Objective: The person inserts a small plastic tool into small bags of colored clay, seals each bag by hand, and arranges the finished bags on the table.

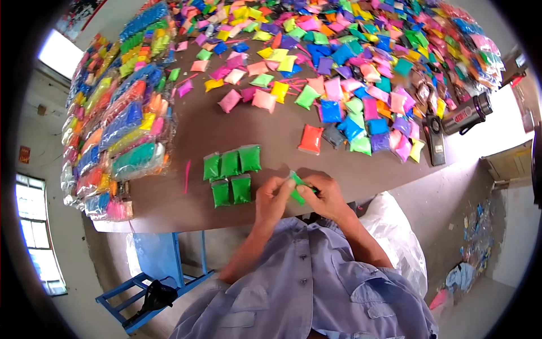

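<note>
Close to the table's near edge, my left hand [271, 198] and my right hand [326, 195] both pinch one small green packet [297, 189]. Fingers cover part of it, and its lower end shows between the thumbs. Left of my hands lie several flat green packets [230, 164] in two rows, three above and two below. A red packet [310, 139] rests on the table beyond my right hand.
Loose coloured packets [333, 87] cover the table's far side. Stacked bundles in clear bags [121, 127] line the left edge. A flask [467, 113] and a dark handheld object [435, 141] are at the right. A blue stool [164, 265] stands below left, a white sack [395, 231] below right.
</note>
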Available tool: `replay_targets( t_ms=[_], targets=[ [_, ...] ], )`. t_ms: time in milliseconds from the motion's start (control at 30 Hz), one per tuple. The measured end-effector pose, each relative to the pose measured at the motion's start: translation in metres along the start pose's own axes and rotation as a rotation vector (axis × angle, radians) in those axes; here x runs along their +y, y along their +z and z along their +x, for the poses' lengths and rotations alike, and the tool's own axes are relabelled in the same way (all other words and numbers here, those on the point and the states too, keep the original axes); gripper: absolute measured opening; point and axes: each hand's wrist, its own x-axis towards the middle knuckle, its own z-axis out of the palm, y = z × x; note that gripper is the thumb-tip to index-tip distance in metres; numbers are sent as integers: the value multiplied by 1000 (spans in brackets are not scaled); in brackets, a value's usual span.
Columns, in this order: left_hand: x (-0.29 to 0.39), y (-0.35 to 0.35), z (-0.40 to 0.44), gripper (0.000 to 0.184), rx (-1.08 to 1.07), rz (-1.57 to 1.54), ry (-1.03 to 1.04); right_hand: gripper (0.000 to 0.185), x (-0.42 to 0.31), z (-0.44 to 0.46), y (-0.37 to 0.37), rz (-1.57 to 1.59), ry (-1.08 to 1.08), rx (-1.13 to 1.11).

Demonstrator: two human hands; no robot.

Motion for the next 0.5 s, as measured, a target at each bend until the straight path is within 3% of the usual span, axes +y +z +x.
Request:
replay_targets(
  t_ms=[133,433,500],
  targets=[
    [7,-3,1,23,-101,12,-28,18,5,-4,-3,122,147,11],
    [1,-2,3,22,-59,49,32,18,4,-3,-1,-11,32,9],
    [6,-2,3,22,-58,58,44,20,0,-1,2,181,124,47]
  ],
)
